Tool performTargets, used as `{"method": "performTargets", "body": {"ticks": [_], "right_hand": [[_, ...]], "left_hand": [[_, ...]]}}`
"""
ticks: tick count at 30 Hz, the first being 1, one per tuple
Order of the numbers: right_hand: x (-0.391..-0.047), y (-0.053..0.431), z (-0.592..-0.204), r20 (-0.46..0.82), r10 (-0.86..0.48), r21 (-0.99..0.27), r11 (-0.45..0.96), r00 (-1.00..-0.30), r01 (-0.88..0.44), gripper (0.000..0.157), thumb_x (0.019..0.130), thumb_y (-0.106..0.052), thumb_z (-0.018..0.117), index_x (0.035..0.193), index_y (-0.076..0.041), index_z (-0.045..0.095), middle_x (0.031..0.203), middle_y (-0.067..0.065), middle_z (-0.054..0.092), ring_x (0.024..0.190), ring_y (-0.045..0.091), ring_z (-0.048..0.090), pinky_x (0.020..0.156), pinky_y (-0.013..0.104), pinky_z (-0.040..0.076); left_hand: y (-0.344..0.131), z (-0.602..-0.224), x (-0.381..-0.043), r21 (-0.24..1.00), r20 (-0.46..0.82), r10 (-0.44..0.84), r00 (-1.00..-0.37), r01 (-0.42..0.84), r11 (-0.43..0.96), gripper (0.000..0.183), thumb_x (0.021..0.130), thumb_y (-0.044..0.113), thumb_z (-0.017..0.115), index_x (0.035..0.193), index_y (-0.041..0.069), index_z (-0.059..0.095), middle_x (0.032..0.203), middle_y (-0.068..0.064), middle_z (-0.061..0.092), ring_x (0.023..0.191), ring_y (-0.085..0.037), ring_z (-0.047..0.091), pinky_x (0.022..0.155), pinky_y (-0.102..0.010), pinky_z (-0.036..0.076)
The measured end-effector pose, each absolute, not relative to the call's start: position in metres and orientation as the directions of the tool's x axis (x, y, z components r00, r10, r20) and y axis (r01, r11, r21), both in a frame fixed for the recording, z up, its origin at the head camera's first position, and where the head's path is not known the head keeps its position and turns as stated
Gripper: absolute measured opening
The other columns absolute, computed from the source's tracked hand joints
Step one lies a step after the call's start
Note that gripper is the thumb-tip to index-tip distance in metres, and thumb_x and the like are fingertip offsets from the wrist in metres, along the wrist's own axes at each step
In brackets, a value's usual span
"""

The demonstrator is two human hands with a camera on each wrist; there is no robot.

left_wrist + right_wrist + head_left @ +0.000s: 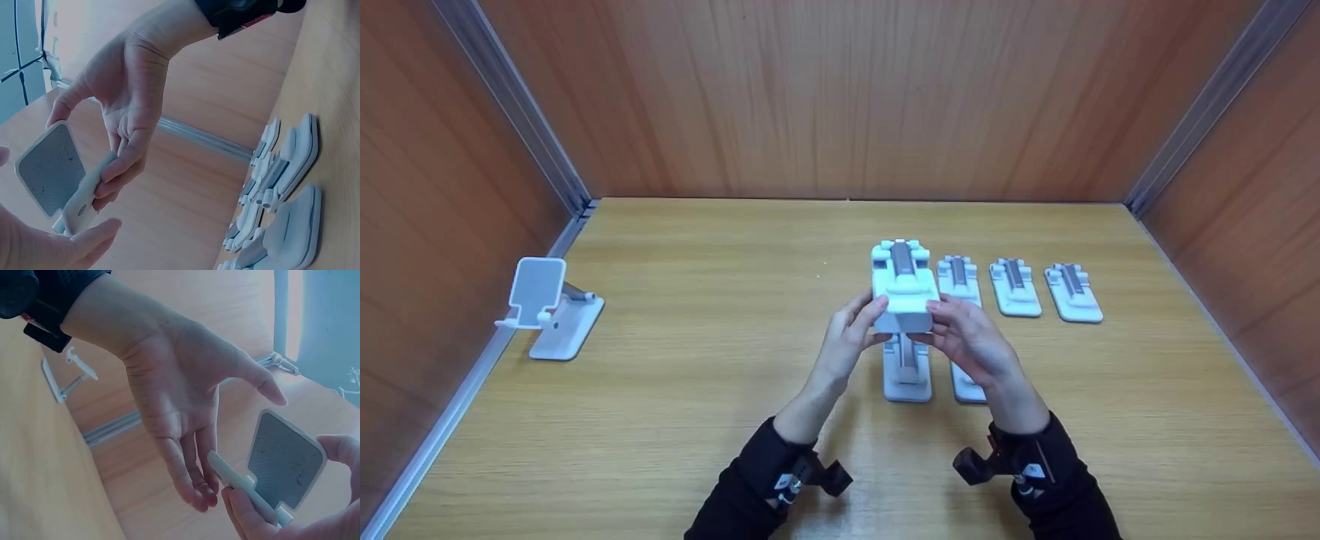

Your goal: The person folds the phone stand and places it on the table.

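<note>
A white folding phone stand (905,289), its grey-padded plate (52,166) swung away from the base, is held above the table. My left hand (840,349) grips it, thumb on the plate's edge and fingers curled on the base. On the other side is my right hand (979,346), its fingers fairly straight and close to the base; the right wrist view shows its thumb (270,389) apart from the plate. Beneath the hands lie two folded phone stands, one directly below (907,382) and one partly behind the right hand (966,386).
Along the right side lie three more folded stands, the nearest (958,271), a middle one (1015,291) and an outer one (1075,296). One unfolded stand (538,289) stands at the far left. Wooden panels (847,97) enclose the table (697,300) at back and sides.
</note>
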State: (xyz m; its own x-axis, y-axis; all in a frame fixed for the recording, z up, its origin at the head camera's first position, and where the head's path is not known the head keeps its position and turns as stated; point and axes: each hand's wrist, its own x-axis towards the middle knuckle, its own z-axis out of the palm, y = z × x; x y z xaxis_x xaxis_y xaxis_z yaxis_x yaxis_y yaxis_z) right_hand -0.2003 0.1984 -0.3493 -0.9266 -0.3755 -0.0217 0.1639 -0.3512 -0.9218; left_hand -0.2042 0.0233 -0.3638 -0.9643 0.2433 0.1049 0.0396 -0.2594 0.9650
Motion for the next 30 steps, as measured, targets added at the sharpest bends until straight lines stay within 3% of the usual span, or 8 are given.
{"method": "performTargets", "body": {"ticks": [7, 23, 30], "right_hand": [[-0.194, 0.196, -0.345, 0.009, -0.361, -0.923, -0.361, -0.932, 0.131, 0.035, 0.09, -0.011, 0.042, 0.121, 0.006, 0.038, 0.103, 0.01, 0.059, 0.098, 0.021, 0.055, 0.089, 0.034, 0.042], [-0.184, 0.196, -0.34, 0.128, -0.368, -0.919, -0.393, -0.921, 0.03, 0.047, 0.087, 0.001, 0.043, 0.128, 0.013, 0.026, 0.111, 0.013, 0.055, 0.098, 0.021, 0.055, 0.086, 0.034, 0.045], [-0.182, 0.195, -0.338, 0.115, -0.331, -0.932, -0.363, -0.937, 0.014, 0.053, 0.085, 0.006, 0.046, 0.131, 0.014, 0.021, 0.115, 0.016, 0.055, 0.099, 0.023, 0.056, 0.083, 0.032, 0.047]], "left_hand": [[0.02, -0.358, -0.202, 0.951, 0.099, 0.246, -0.964, 0.018, -0.31, 0.055, 0.082, 0.026, 0.053, 0.12, -0.013, 0.043, 0.112, -0.021, 0.053, 0.099, -0.025, 0.054, 0.08, -0.036, 0.048], [0.016, -0.35, -0.194, 0.922, 0.142, 0.244, -0.959, 0.039, -0.385, 0.049, 0.079, 0.012, 0.059, 0.118, -0.014, 0.046, 0.099, -0.018, 0.057, 0.088, -0.022, 0.056, 0.08, -0.037, 0.049], [0.017, -0.35, -0.192, 0.904, 0.129, 0.233, -0.964, 0.018, -0.427, 0.045, 0.078, 0.0, 0.058, 0.119, -0.016, 0.044, 0.093, -0.015, 0.055, 0.083, -0.02, 0.058, 0.076, -0.034, 0.051]]}}
